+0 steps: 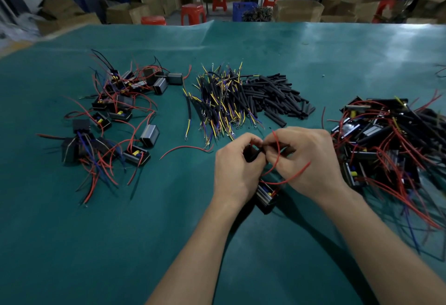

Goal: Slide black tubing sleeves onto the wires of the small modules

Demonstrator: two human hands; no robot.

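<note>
My left hand (237, 167) grips a black tubing sleeve (254, 156) at the table's middle. Close beside it, my right hand (305, 160) pinches a red wire (277, 150) at the sleeve's end. That wire loops down to a small black module (265, 195) lying on the mat just below both hands. A pile of loose black sleeves (277, 95) lies beyond the hands. Whether the wire tip is inside the sleeve is hidden by my fingers.
Modules with red wires are heaped at the right (386, 140) and scattered at the left (113, 116) on the green mat (169, 232). A bundle of yellow and purple leads (222, 102) lies left of the sleeves. A loose red wire (185, 149) lies near my left hand.
</note>
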